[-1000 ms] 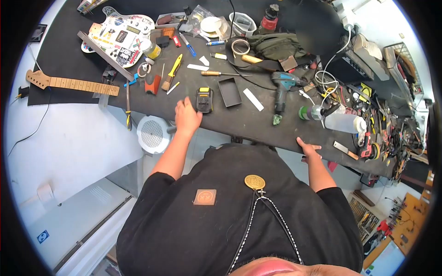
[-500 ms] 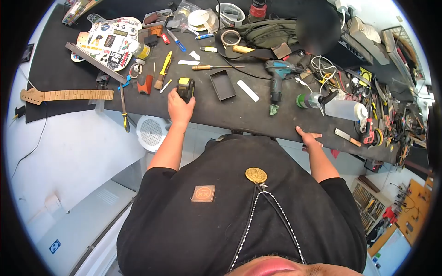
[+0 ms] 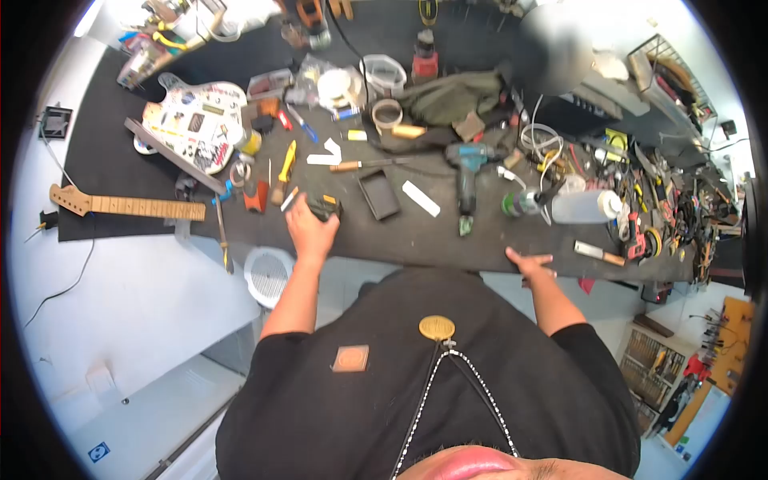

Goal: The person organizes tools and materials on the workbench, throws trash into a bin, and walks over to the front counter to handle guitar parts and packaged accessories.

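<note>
Lying at bench's (image 3: pixel 392 244) left end: guitar neck (image 3: pixel 140 206). Next, stickered guitar body (image 3: pixel 196 124), then yellow brush (image 3: pixel 286 162). Left hand (image 3: pixel 309 230) wrapped round black battery (image 3: pixel 324 210) near bench's front edge, right of brush; whether battery touches bench, cannot tell. Farther right, open black box (image 3: pixel 378 196), white strip (image 3: pixel 421 198), drill (image 3: pixel 466 180). Right hand (image 3: pixel 536 268) at front edge, fingers spread, grip released. Beyond, pale bottle (image 3: pixel 578 207), wooden-handled blade (image 3: pixel 598 253).

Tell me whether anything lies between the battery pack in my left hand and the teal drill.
Yes: the open black box, then the white strip just to its right, lie on the straight line across to the teal drill. Nothing visible stands between your left hand and the battery pack it grips.
</note>
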Demonstrator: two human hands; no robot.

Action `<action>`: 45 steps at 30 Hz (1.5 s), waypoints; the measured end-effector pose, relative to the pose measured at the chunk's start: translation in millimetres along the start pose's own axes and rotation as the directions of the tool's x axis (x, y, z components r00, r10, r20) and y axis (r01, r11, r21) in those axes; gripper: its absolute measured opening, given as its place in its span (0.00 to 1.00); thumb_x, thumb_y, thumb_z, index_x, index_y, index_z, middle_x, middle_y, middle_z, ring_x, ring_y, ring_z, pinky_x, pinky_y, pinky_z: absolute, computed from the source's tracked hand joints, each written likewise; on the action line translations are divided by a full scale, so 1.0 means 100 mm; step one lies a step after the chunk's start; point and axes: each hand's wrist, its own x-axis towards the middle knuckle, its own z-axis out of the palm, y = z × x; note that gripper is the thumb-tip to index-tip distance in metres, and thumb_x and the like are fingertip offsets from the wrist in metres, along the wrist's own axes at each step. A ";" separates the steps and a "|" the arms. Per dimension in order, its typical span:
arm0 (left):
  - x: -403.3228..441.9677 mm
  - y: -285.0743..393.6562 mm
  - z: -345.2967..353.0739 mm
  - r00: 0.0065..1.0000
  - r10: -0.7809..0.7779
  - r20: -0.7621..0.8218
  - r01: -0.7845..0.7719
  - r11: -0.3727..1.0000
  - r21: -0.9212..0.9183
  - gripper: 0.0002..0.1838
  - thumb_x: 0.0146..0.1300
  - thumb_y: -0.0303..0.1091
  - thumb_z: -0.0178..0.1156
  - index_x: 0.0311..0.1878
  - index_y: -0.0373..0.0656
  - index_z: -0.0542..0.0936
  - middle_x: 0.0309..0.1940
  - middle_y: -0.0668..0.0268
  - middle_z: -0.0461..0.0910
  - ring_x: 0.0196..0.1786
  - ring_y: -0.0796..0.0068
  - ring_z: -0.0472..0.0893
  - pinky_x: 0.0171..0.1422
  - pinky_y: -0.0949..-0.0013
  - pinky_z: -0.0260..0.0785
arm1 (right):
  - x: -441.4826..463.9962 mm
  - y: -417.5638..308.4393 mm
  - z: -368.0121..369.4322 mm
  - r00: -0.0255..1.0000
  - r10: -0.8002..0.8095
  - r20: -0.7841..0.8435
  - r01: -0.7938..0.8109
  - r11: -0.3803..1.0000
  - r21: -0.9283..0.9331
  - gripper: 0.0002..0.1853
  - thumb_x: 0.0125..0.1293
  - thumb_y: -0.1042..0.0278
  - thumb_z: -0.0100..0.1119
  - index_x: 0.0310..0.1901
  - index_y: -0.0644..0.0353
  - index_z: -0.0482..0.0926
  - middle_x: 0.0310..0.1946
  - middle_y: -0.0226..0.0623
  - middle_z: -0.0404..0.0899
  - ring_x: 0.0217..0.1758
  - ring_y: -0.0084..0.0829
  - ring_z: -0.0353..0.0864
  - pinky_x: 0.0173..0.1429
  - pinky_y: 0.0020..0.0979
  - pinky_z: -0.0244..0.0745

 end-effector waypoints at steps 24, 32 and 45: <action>1.45 2.09 -4.09 0.487 0.192 -0.852 -0.813 0.456 -0.362 0.31 0.64 0.23 0.71 0.68 0.27 0.68 0.57 0.53 0.78 0.61 0.69 0.81 0.69 0.66 0.73 | 0.17 -0.01 0.01 0.993 0.116 -0.004 -0.116 0.986 -0.118 0.95 0.33 0.12 0.75 0.78 0.56 0.08 0.81 0.69 0.12 0.87 0.66 0.23 0.85 0.63 0.39; 2.25 2.78 -4.81 0.629 0.337 -0.701 -0.761 0.450 -0.467 0.30 0.68 0.32 0.71 0.69 0.28 0.73 0.52 0.54 0.84 0.54 0.73 0.85 0.63 0.71 0.77 | 0.09 0.10 0.00 0.999 0.042 0.020 -0.041 0.999 -0.024 0.97 0.30 0.16 0.80 0.78 0.53 0.07 0.81 0.69 0.10 0.87 0.68 0.24 0.85 0.64 0.42; 2.92 2.62 -4.97 0.709 0.633 -0.312 -0.672 0.470 -0.573 0.28 0.71 0.38 0.69 0.69 0.33 0.77 0.56 0.58 0.85 0.58 0.70 0.83 0.66 0.67 0.72 | 0.24 0.11 0.05 0.997 0.010 0.075 -0.010 1.000 -0.003 0.93 0.33 0.11 0.73 0.80 0.56 0.15 0.78 0.64 0.01 0.81 0.79 0.10 0.81 0.75 0.32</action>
